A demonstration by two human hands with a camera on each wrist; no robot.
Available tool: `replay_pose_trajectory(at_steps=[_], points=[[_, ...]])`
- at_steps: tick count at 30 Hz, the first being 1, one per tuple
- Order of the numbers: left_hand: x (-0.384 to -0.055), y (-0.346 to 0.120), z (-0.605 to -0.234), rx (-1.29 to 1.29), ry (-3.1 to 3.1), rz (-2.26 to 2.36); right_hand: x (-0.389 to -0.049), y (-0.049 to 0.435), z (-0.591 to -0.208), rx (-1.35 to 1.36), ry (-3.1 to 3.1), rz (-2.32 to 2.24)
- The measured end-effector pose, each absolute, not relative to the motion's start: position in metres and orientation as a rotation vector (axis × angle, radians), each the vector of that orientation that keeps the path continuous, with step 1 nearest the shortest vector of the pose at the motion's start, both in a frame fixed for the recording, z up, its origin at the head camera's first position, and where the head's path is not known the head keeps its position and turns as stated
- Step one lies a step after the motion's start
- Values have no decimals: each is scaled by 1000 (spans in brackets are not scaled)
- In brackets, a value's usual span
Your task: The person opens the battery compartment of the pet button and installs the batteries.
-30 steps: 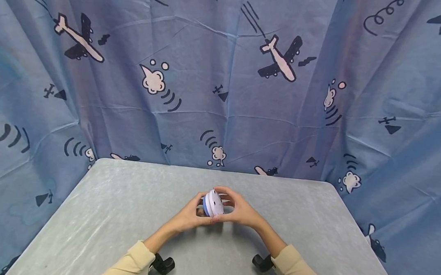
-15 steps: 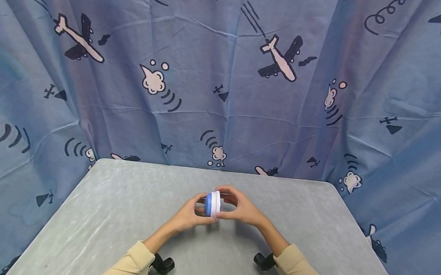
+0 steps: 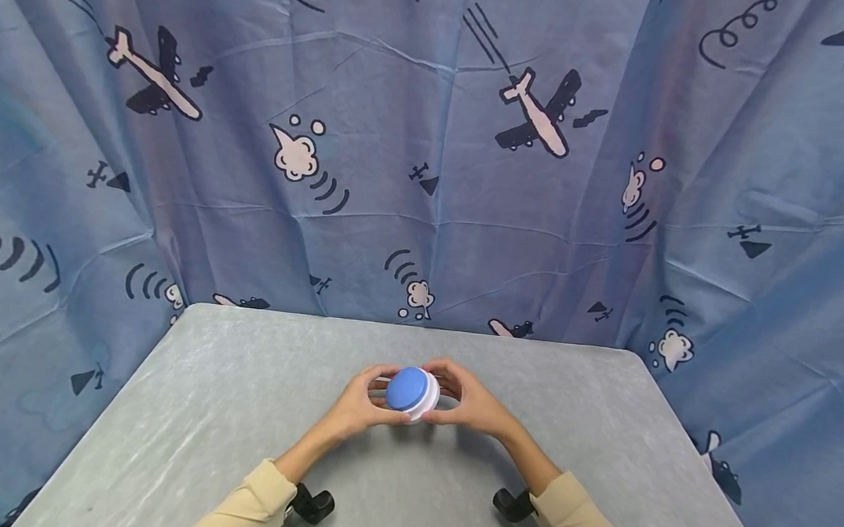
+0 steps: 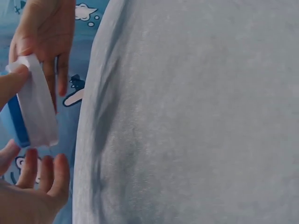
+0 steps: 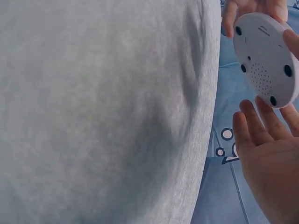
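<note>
A round push button [image 3: 407, 389] with a blue dome on a white base is held up between both hands over the table. My left hand [image 3: 354, 407] grips its left edge, thumb below and fingers above. From the other side my right hand [image 3: 478, 408] pinches the white rim between thumb and fingers. In the head view the blue dome faces me. The right wrist view shows the button's flat white underside [image 5: 261, 70], with several dark round feet and a patch of small holes. Seen from the left wrist, the white base [image 4: 39, 107] is edge-on.
A pale grey cloth covers the table [image 3: 248, 366]. Behind it and at its sides hangs a blue curtain [image 3: 369, 175] printed with planes and clouds. Black wrist mounts [image 3: 312, 507] show at the beige sleeves [image 3: 252, 500].
The button has turned in my hands: first its white underside showed, then its edge, and now the blue dome faces the head camera. My right hand has shifted slightly to the right.
</note>
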State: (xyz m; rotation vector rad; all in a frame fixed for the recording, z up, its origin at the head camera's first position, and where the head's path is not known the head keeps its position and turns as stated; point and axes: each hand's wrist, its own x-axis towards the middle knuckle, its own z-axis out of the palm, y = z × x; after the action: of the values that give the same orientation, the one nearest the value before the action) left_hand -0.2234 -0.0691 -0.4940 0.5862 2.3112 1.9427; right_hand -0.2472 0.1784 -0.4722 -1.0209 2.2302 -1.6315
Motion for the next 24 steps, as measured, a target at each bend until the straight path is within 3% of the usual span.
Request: replay_pose_trajectory(at_steps=[24], points=[[-237, -69, -499, 712, 2234, 1933, -246, 186, -486, -898, 2326, -1540]])
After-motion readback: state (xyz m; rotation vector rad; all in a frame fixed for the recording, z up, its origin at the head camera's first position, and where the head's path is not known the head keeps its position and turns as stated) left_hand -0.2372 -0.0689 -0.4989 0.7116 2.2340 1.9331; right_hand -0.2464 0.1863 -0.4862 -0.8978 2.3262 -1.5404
